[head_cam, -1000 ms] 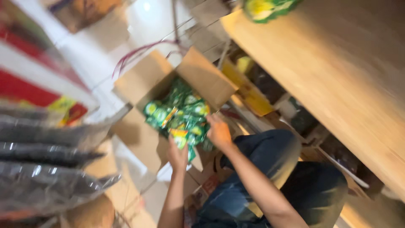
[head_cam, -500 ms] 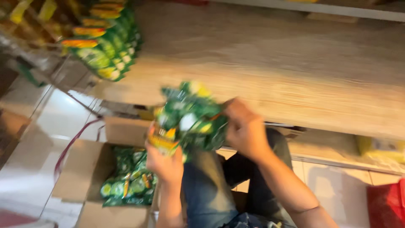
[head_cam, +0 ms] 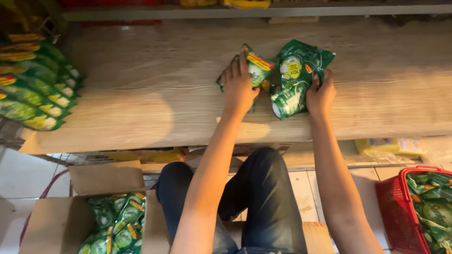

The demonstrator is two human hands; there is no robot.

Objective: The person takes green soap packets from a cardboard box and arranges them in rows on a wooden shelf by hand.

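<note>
Two bunches of green pouches lie on a pale wooden shelf [head_cam: 141, 94]. My left hand [head_cam: 238, 87] presses flat on the left bunch of green pouches [head_cam: 256, 68]. My right hand [head_cam: 321, 94] grips the lower right side of the right bunch of green pouches [head_cam: 296, 75]. Both arms reach up from below, over my knees in dark jeans.
A row of green and yellow pouches [head_cam: 33, 84] is stacked at the shelf's left end. On the floor, an open cardboard box [head_cam: 56, 216] holds more green pouches at lower left. A red basket [head_cam: 395, 207] with green packs stands at lower right. A lower shelf holds yellow packs [head_cam: 391, 146].
The hands lifted a bundle of green pouches out of the cardboard box, carried it up and set it on the wooden shelf, where it now rests in two bunches.
</note>
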